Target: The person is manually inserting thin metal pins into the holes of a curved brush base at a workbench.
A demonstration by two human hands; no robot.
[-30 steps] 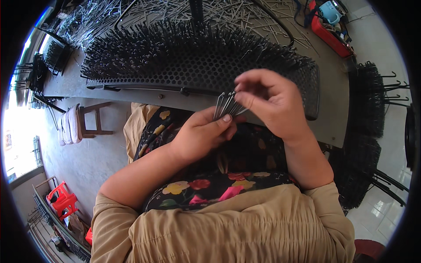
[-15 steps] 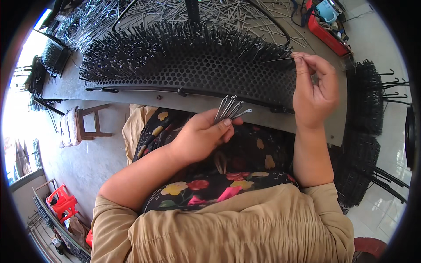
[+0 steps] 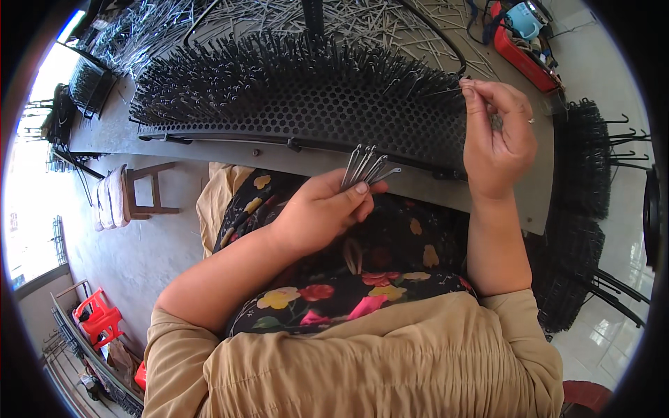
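Note:
My left hand (image 3: 313, 216) is closed around a small bundle of thin metal rods (image 3: 362, 166), whose looped ends fan out above the thumb. Up at the right, my right hand (image 3: 500, 143) pinches a single thin dark rod (image 3: 444, 92) between thumb and fingertips. That rod points left over the right end of a curved black rack (image 3: 313, 122) full of round holes. Many upright rods (image 3: 209, 90) with hooked or looped tops crowd the rack's back and left part, while its front holes are bare. Where the pinched rod's far tip ends among them is hard to see.
Loose metal rods (image 3: 397, 28) lie heaped on the table (image 3: 272, 159) behind the rack. A red tray (image 3: 521, 59) with a blue mug (image 3: 524, 21) stands at the far right. Black hooked racks (image 3: 582, 160) stand right of the table; a wooden stool (image 3: 150, 191) stands left.
My right hand has shifted slightly, still pinching its rod near the rack's right end. The left hand and its bundle stay nearly in place. The view has tilted a little.

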